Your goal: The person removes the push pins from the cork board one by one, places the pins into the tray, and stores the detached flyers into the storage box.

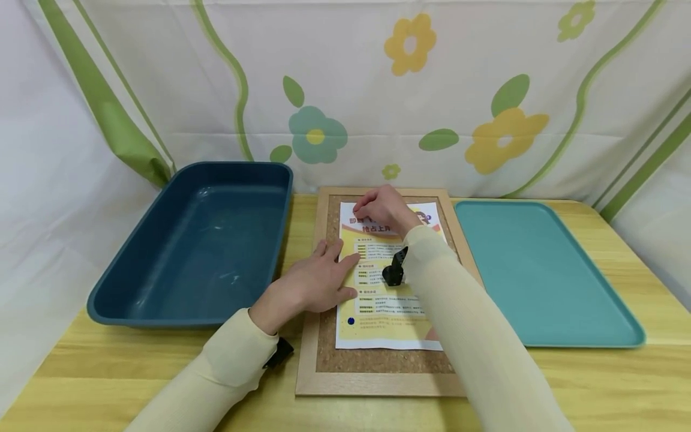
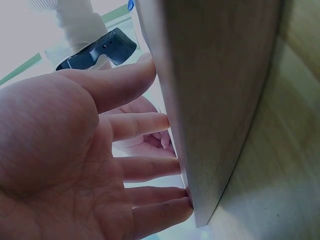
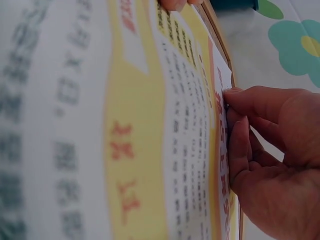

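A yellow and white printed poster (image 1: 388, 324) lies on a wood-framed cork board (image 1: 378, 361). My left hand (image 1: 315, 281) rests across the board's left frame with straight, spread fingers, their tips touching the poster's left side. At the poster's top left is my right hand (image 1: 380, 208), its fingers bent and the tips against the paper. In the right wrist view, one finger of the right hand (image 3: 275, 145) meets the sheet; anything under that fingertip is hidden. A round blue pin (image 1: 351, 321) sits in the poster's lower left corner. A small purple-blue spot shows near its upper right.
To the left stands a deep dark blue tub (image 1: 189, 258). A flat teal tray (image 1: 556, 276) lies right of the board. All rest on a wooden table (image 1: 594, 384), with a flowered curtain (image 1: 367, 90) behind. Both wrists carry small black cameras.
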